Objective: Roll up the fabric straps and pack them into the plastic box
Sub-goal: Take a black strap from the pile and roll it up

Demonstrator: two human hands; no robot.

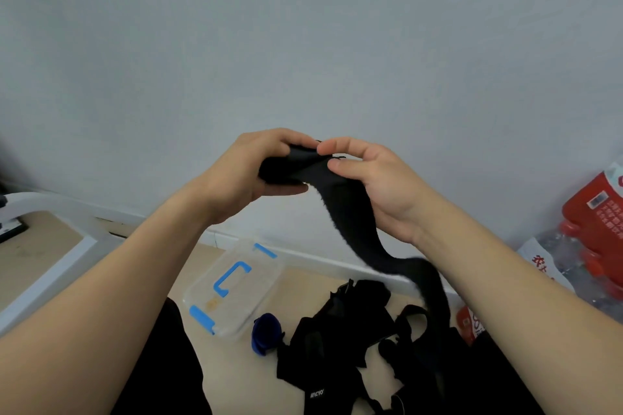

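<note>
I hold a long black fabric strap [350,212] up in front of the wall. My left hand [249,172] grips its rolled end, fingers curled round the roll. My right hand [367,175] pinches the strap right beside the roll between thumb and forefinger. The loose tail hangs down to the right and ends among a pile of black straps [357,340] on the floor. A clear plastic box [266,283] with blue clips stands on the floor below my left forearm. A rolled blue strap [264,333] lies on the floor between the box and the pile.
A white frame [67,212] runs along the left. A shrink-wrapped pack of red-labelled bottles [593,229] stands at the right against the wall. My dark trouser legs fill the bottom of the view.
</note>
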